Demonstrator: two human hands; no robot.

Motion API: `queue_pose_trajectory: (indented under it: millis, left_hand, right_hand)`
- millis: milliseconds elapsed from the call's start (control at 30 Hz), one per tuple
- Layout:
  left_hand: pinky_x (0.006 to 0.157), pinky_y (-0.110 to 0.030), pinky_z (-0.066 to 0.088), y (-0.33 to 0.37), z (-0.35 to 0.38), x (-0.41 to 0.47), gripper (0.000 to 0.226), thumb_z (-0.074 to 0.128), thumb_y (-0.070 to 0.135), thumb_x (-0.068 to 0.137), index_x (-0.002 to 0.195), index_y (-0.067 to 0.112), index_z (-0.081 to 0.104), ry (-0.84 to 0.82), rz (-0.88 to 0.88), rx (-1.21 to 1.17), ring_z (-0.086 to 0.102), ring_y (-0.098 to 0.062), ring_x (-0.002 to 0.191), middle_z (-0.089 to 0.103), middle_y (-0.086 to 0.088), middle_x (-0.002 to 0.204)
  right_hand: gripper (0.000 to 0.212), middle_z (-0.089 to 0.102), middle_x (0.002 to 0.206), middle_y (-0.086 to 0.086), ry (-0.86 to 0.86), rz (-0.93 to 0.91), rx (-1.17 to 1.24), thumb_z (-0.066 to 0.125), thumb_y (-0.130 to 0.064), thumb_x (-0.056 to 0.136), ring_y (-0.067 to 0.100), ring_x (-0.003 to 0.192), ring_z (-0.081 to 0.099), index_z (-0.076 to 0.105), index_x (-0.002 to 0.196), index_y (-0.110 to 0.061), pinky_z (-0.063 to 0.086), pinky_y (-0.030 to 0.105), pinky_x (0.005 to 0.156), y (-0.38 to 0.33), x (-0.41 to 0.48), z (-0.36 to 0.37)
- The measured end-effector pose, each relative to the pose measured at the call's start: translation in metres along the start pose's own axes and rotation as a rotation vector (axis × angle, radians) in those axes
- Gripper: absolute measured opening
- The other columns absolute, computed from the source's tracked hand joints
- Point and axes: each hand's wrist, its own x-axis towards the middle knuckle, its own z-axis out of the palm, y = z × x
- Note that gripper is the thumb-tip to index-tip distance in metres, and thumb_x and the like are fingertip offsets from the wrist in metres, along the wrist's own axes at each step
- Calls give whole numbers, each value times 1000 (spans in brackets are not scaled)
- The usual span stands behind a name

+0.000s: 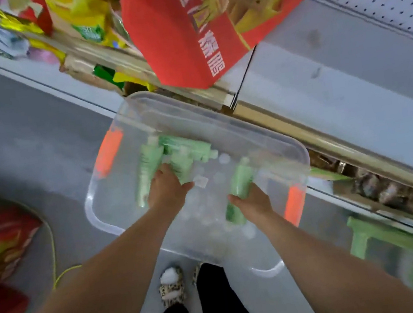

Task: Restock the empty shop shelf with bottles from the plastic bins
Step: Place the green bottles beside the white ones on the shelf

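Soft, even light is seen; no hard shadows are cast. Glare is seen on the rim of the plastic bin (91,201). The green bottles (188,148) are smeared by motion blur, which is strongest in the lower right corner.

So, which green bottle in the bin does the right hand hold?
The lone bottle beside the right orange latch; the other bottles cluster by the left hand.

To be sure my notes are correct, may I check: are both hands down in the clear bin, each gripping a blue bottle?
Not quite: the bottles are green, not blue. The head view shows the left hand gripping one green bottle and the right hand gripping another, both down in the clear bin.
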Motion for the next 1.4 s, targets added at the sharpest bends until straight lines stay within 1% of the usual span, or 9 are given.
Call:
queue_pose_trajectory:
  millis: [167,333,500,600,733,967,1067,1167,1400]
  left_hand:
    - [96,-45,48,1,28,11,79,81,41,76,131,6,36,-63,-51,100,52,-35,122,54,-15,130]
    - [74,-40,51,2,21,9,71,84,41,71,116,11,38,-147,-54,-3,60,-30,94,56,-5,104]
    - [47,-28,42,10,-13,-20,55,82,39,76,104,11,45,-148,-157,-392,58,-20,66,58,-3,90]
    - [67,-37,55,15,-35,-51,30,79,27,83,95,12,55,-213,-138,-762,62,-19,72,63,-4,87]
    - [94,-45,54,22,-69,-103,40,77,30,84,115,12,60,-318,-73,-1062,68,-25,99,69,-10,113]
    - [90,-44,55,52,-130,-204,32,69,29,89,113,9,65,-453,159,-1158,69,-27,95,74,-9,101]
    - [89,-47,56,64,-151,-243,57,69,39,80,125,5,61,-530,255,-1170,67,-34,106,69,-17,117]
    - [73,-41,58,84,-167,-278,63,62,46,83,130,4,58,-619,355,-1156,68,-31,94,69,-20,109]
    - [64,-33,57,153,-189,-360,59,70,45,74,119,8,62,-703,638,-978,72,-21,84,72,-11,94]
  right_hand:
    - [73,53,125,10,-70,-17,-35,79,-52,75,28,109,59,53,129,-9,47,29,86,-9,23,13]
    - [65,56,115,4,-111,-37,-74,81,-45,76,24,104,59,50,123,-12,46,30,80,-13,25,19]
    - [41,71,110,9,-242,124,513,77,-25,85,22,92,70,62,119,-9,59,40,81,-8,-5,-3]
    - [38,72,111,8,-294,83,711,75,-21,88,22,94,70,60,122,-13,58,39,73,-7,-40,-22]
    - [29,75,106,7,-327,-42,880,71,-19,91,23,95,71,64,119,-13,57,44,85,-7,-98,-50]
    - [51,71,110,12,-318,-226,1237,76,-18,78,28,101,67,64,127,-8,56,43,87,-6,-213,-100]
    - [63,64,126,20,-291,-332,1374,77,-23,79,35,111,63,56,135,-5,54,49,93,-7,-258,-120]
    - [45,65,117,22,-259,-482,1391,70,-25,89,36,101,67,57,126,-4,57,48,82,-7,-301,-146]
    - [53,70,92,9,55,-696,1306,80,-30,78,26,84,69,58,120,-7,56,41,74,14,-387,-230]
